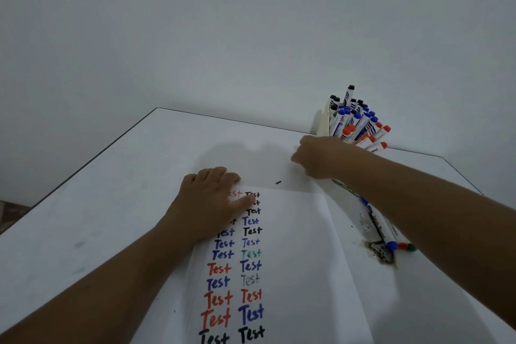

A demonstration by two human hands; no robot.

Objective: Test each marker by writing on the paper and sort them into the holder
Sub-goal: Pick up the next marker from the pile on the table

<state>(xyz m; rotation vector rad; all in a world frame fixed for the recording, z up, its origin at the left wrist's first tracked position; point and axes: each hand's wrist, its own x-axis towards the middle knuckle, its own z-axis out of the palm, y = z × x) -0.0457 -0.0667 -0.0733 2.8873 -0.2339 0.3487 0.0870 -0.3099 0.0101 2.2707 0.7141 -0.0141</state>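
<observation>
Two columns of "Test" filled paper mid-desk; left hand pressed flat, fingers spread, on its top edge. Right hand reached holder at far right corner; grip unclear. Advice: lower marker straight among markers, steadying holder.

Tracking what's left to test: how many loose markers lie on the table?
3, side by side under the right forearm: blue-capped, red-capped, green-capped. The arm may hide more.
</observation>
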